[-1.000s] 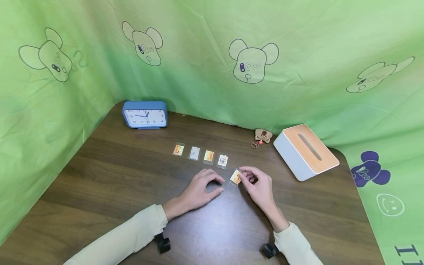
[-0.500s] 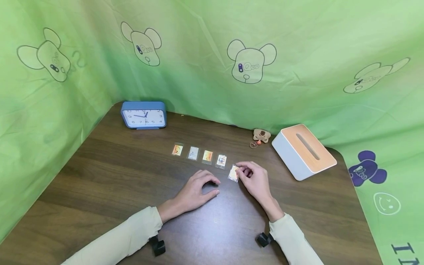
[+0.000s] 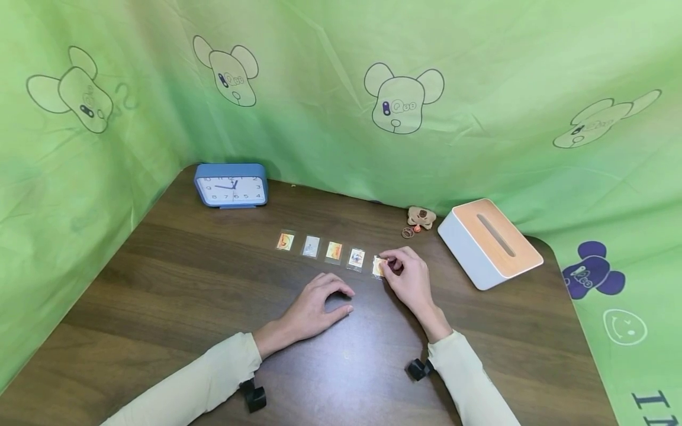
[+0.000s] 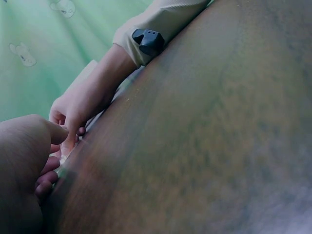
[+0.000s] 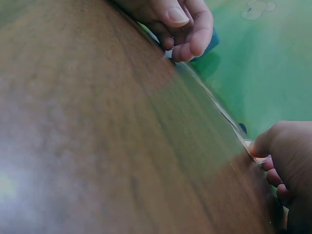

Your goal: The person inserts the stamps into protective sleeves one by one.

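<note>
My right hand [image 3: 410,277] pinches a small orange-and-white picture card in a clear sleeve [image 3: 378,267] between thumb and fingers, at the right end of a row. The fingers cover its right side. Left of it on the table lie several similar sleeved cards: a white card with a bluish figure [image 3: 356,258], an orange card [image 3: 334,251], a pale card [image 3: 311,246] and another orange card [image 3: 285,241]. My left hand [image 3: 311,305] rests on the wood below the row, fingers loosely bent, holding nothing. In the right wrist view, the pinched card [image 5: 257,158] shows only partly.
A blue clock [image 3: 232,186] stands at the back left of the brown table [image 3: 213,284]. At the back right are a brown plush keychain [image 3: 421,217] and a white tissue box with a wooden lid [image 3: 487,245]. Green curtain [image 3: 319,118] hangs behind.
My right hand has carried the pinched card away from me, up to the right end of the row, and the card has turned straighter. My left hand has shifted slightly, still holding nothing.
</note>
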`<action>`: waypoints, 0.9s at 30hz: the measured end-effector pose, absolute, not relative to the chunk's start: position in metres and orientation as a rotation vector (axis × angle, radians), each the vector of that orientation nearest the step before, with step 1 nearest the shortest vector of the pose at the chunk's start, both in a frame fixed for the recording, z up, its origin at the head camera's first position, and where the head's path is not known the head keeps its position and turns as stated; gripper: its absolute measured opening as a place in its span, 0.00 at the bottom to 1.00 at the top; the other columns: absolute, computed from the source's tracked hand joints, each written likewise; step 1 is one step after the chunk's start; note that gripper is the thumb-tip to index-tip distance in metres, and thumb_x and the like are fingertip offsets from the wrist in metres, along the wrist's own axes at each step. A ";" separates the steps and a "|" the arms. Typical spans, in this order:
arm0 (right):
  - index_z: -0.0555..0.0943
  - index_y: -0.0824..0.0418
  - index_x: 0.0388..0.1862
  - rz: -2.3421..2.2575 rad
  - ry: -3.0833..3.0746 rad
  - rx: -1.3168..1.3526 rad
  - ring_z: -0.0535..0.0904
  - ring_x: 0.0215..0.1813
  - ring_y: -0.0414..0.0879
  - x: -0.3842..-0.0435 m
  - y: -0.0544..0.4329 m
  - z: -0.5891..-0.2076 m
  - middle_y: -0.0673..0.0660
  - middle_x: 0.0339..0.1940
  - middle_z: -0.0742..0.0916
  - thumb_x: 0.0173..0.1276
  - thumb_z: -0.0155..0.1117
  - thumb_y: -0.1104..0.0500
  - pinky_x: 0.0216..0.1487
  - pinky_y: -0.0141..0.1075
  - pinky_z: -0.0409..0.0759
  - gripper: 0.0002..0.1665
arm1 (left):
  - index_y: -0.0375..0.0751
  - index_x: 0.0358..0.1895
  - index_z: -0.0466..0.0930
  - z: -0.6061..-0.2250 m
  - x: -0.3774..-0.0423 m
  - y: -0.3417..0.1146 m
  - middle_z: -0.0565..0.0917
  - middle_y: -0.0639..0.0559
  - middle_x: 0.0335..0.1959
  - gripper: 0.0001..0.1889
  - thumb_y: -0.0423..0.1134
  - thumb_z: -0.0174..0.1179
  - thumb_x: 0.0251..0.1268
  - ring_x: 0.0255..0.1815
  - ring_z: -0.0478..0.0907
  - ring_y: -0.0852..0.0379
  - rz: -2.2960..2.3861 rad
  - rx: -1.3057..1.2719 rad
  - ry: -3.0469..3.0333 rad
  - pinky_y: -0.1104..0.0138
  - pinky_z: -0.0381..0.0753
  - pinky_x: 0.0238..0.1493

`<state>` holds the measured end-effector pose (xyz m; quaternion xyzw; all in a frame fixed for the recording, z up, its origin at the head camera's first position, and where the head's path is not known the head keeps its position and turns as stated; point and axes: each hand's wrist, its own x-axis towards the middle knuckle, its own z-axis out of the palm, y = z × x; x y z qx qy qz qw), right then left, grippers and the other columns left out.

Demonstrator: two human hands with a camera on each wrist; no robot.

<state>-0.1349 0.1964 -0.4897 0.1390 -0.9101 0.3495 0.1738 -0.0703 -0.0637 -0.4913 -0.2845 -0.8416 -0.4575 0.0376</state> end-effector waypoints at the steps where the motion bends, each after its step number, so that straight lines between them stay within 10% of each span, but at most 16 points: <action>1: 0.94 0.59 0.46 0.984 -2.587 0.386 0.79 0.33 0.44 -0.135 0.196 -0.490 0.55 0.36 0.87 0.64 0.81 0.67 0.39 0.43 0.77 0.12 | 0.46 0.52 0.91 -0.491 -0.070 -0.064 0.87 0.56 0.51 0.10 0.38 0.78 0.71 0.57 0.81 0.54 -1.403 -0.873 -2.583 0.55 0.82 0.63; 27: 0.92 0.61 0.54 1.140 -2.543 0.398 0.84 0.41 0.45 -0.104 0.212 -0.483 0.57 0.45 0.90 0.72 0.76 0.63 0.43 0.28 0.78 0.13 | 0.40 0.51 0.91 -0.491 -0.075 -0.069 0.88 0.53 0.49 0.10 0.31 0.76 0.71 0.49 0.86 0.55 -1.598 -0.822 -2.493 0.63 0.87 0.54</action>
